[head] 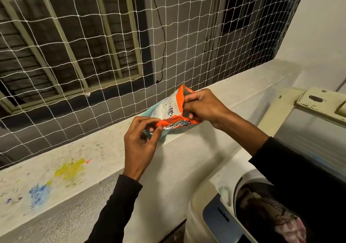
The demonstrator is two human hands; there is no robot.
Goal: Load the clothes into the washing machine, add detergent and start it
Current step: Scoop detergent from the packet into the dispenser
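Above the ledge [104, 149], left hand [139, 142] and right hand [203, 107] each pinch the detergent packet [171, 111].

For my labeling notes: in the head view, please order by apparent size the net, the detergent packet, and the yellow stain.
1. net
2. detergent packet
3. yellow stain, though it appears nearly as large as the packet

One detergent packet [171, 111], orange and white. Two hands: the left hand [139, 143] and the right hand [204, 107]. One washing machine [211, 216] with one pile of clothes [269, 214] in its drum. One net [112, 36] above one ledge [93, 154]. Two paint stains [70, 169], yellow and blue.
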